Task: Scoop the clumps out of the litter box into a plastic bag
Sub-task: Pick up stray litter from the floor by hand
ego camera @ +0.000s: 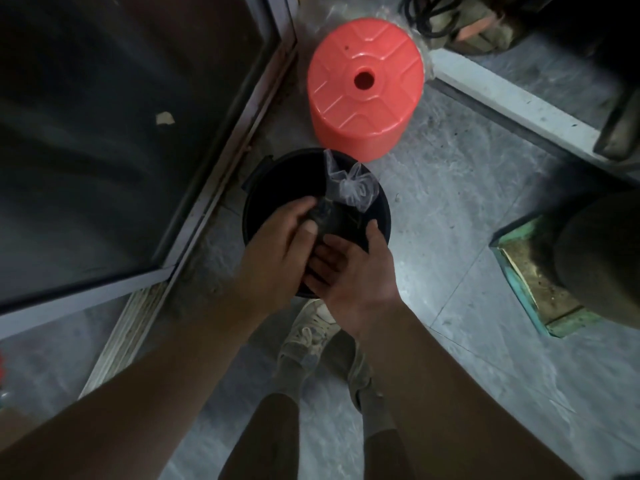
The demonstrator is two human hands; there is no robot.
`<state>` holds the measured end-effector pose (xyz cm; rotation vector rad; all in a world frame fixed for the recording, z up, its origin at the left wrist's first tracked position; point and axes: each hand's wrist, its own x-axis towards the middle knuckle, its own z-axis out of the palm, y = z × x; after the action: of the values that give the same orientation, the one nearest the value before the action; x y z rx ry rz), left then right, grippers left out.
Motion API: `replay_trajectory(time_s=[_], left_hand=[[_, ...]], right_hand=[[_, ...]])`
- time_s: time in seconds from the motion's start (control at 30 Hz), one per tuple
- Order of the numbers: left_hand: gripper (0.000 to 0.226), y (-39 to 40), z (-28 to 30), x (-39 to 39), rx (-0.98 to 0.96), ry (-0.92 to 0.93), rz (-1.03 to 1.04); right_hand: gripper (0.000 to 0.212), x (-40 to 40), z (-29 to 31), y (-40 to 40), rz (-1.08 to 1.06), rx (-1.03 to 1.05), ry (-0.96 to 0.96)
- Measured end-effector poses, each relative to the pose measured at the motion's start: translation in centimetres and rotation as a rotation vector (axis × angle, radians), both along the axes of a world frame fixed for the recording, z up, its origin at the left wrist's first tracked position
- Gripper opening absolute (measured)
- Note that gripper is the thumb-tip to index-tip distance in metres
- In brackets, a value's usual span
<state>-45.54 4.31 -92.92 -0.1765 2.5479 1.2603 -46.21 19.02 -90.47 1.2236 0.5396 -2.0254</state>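
Grey concrete floor (450, 209) carries a black bin (256, 188), the landmark. Above its opening, the left hand (277, 244) grips a knotted plastic bag (346, 195) of dark contents; the right hand (349, 268) cups it from beneath, fingers relaxed. Scooping appears finished; disposal remains. A red stool (363, 91) stands just beyond the bin, and the green-edged litter box (512, 271) well to its right.

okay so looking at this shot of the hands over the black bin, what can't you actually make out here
Head view only:
- Inside of the black bin: too dark to see its contents.
- What fills the tied plastic bag: the left hand and right hand cover its lower part.
- Green litter box: half hidden by a dark blurred shape at the right.
- Any scoop: none visible.
- Items behind the red stool: dim, cut by the top edge.
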Motion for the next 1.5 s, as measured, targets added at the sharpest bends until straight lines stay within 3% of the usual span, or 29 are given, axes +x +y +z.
replay_trajectory(time_s=[0.03,0.1,0.23,0.33,0.4,0.5,0.57,0.63,0.7,0.77,0.87,0.93,1.0,1.07,1.13,1.23,1.27,1.33,1.4,1.43,1.5], left_hand=[[0.04,0.7,0.2,0.4,0.005,0.096,-0.186],[0.045,1.1,-0.4,1.5,-0.044,0.073,-0.455],[0.045,-0.4,-0.5,0.1,-0.145,-0.23,-0.246],[0.05,0.6,0.3,-0.8,-0.172,-0.08,-0.063],[0.052,1.7,1.1,-0.8,-0.101,0.114,-0.174],[0.05,0.9,0.5,-0.3,-0.017,-0.018,-0.464],[0.052,-0.6,-0.1,-0.9,-0.061,-0.099,-0.33],[0.05,-1.5,-0.1,-1.4,0.003,-0.159,-0.011],[0.043,-1.1,1.1,-1.4,0.326,-0.311,0.445],[0.049,0.3,2.3,-0.8,0.631,-0.505,0.709],[0.067,2.6,3.9,0.3,0.834,-0.735,0.846],[0.072,2.8,4.7,0.0,0.921,-0.638,0.947],[0.07,2.8,5.1,-0.8,0.947,-0.509,0.905],[0.06,3.6,4.7,-0.9,0.805,-0.41,0.696],[0.054,4.1,4.1,-0.3,0.443,-0.311,0.409],[0.053,2.6,1.8,0.2,0.098,-0.111,-0.178],[0.056,1.5,1.2,-0.4,-0.023,-0.123,-0.223],[0.065,0.2,0.9,-1.7,-0.237,-0.185,-0.019],[0.067,1.7,2.4,-2.5,-0.203,-0.13,0.193],[0.058,2.8,3.6,-2.3,-0.182,-0.021,0.135],[0.05,3.9,4.0,0.0,-0.209,0.097,-0.281]], right_hand=[[0.074,-0.2,0.2,-0.3,-0.008,-0.008,0.001],[0.07,-0.8,0.6,-1.5,-0.041,-0.012,-0.033],[0.079,-0.8,1.8,-1.8,0.044,-0.039,0.02],[0.076,-0.8,1.5,-0.6,-0.031,-0.04,0.016],[0.071,-1.1,1.6,-0.9,-0.065,-0.05,0.003],[0.057,-1.4,2.4,-2.0,0.029,0.039,0.105],[0.07,-1.4,2.9,-1.5,0.187,0.026,0.161],[0.071,-1.5,3.0,-0.1,0.238,0.036,0.181],[0.062,-1.4,2.3,0.8,0.258,0.108,0.229],[0.054,-1.6,2.0,-0.3,0.355,0.19,0.283],[0.044,-1.2,1.2,-3.1,0.711,0.411,0.389],[0.043,-1.4,0.4,-3.5,0.92,0.604,0.512],[0.043,-2.2,0.0,-3.2,0.898,0.571,0.521],[0.048,-3.0,0.8,-3.3,0.661,0.312,0.298],[0.058,-3.1,1.6,-3.8,0.344,0.055,0.111],[0.058,-3.2,2.2,-2.6,0.051,-0.001,0.058],[0.067,-3.1,2.6,-1.8,0.034,-0.048,0.057],[0.084,-2.5,2.7,-0.2,0.029,-0.156,0.095],[0.085,-1.9,2.2,0.9,-0.051,-0.187,0.098],[0.081,-1.7,2.2,1.0,-0.068,-0.175,0.082],[0.076,-1.5,2.4,-0.3,-0.08,-0.167,0.022]])
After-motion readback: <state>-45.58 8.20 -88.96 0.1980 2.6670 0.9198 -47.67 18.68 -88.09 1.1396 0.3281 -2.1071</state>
